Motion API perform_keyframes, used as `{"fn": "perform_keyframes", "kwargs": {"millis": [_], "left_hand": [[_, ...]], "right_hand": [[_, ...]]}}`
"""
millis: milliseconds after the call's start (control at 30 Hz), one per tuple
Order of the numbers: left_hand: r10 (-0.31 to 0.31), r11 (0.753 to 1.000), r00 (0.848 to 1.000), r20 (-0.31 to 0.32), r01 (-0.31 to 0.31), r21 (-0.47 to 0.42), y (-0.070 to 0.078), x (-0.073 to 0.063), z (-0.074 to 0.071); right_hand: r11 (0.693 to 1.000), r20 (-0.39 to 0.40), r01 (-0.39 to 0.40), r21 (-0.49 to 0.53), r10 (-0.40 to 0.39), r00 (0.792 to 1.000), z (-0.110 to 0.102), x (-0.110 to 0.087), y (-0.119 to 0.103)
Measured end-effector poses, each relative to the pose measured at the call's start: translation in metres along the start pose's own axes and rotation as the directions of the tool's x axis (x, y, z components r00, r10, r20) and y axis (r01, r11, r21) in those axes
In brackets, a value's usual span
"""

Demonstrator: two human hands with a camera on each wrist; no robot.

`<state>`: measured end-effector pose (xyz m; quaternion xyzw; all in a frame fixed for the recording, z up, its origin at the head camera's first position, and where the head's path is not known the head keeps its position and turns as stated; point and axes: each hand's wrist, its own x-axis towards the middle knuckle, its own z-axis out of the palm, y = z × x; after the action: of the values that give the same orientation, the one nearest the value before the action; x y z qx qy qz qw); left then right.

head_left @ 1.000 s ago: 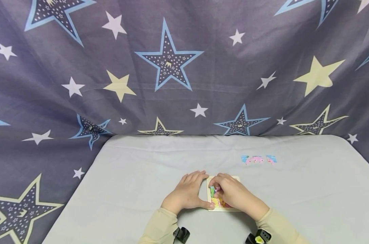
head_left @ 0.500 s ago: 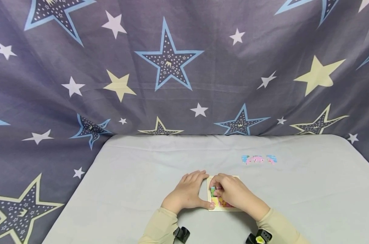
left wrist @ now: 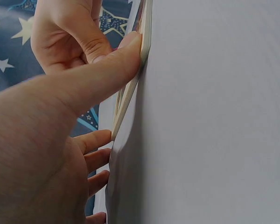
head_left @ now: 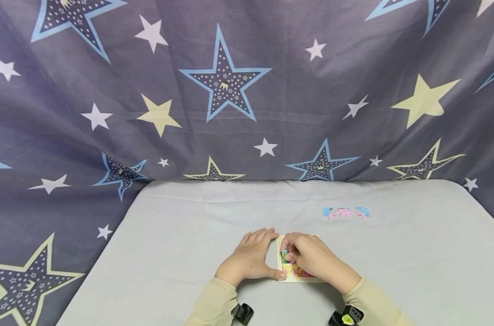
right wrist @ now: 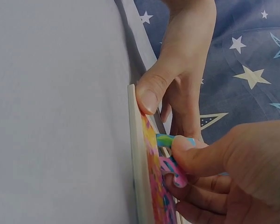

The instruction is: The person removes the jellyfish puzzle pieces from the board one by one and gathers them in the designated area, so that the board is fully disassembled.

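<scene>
A small jigsaw tray with a pale rim (head_left: pixel 300 280) lies on the grey surface in the head view, with colourful pieces along its near part. My left hand (head_left: pixel 250 257) lies at its left side, thumb on the near corner and fairly straight fingers reaching to the far corner. Over the tray, my right hand (head_left: pixel 310 254) pinches a jigsaw piece (right wrist: pixel 176 173) between thumb and fingers. Pink, green and blue show on that piece, tilted against the tray rim (right wrist: pixel 139 144) in the right wrist view. My right hand hides much of the tray from the head view.
Several loose jigsaw pieces (head_left: pixel 344 213), blue and pink, lie in a row beyond the tray to the right. A grey cloth-covered surface (head_left: pixel 181 235) extends around both hands. Behind it hangs a dark star-patterned curtain (head_left: pixel 247 136).
The pinched jigsaw piece has shifted slightly within the tray under my right fingers, and less of its pink part shows. My left hand stays in place on the tray.
</scene>
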<state>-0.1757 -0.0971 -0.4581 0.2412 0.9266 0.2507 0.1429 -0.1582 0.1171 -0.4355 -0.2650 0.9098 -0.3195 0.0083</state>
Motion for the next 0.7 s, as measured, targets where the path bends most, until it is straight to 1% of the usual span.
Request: {"fn": "perform_keyframes", "kwargs": {"millis": [67,167,300,567,700], "left_hand": [[0.002,1.0,1.0,0.004,-0.002,0.005,0.002,-0.002,-0.001],[0.015,0.999,1.0,0.007,-0.016,0.038,0.006,-0.005,-0.004],[0.019,0.998,1.0,0.017,-0.02,0.066,0.01,-0.007,-0.008],[-0.006,0.997,1.0,0.025,0.004,0.075,0.02,-0.01,-0.012],[-0.017,0.998,1.0,0.015,0.016,0.059,0.024,-0.01,-0.014]], "right_hand": [[1.0,0.01,-0.007,-0.002,0.008,1.0,-0.001,0.0,-0.002],[1.0,0.021,-0.011,0.015,0.011,1.0,-0.002,0.0,-0.004],[0.999,0.025,-0.01,0.031,0.009,1.0,-0.002,0.001,-0.002],[1.0,0.01,0.011,0.028,-0.011,1.0,-0.004,0.0,-0.002],[1.0,0.001,0.002,0.026,-0.002,1.0,-0.005,0.0,0.0]]}}
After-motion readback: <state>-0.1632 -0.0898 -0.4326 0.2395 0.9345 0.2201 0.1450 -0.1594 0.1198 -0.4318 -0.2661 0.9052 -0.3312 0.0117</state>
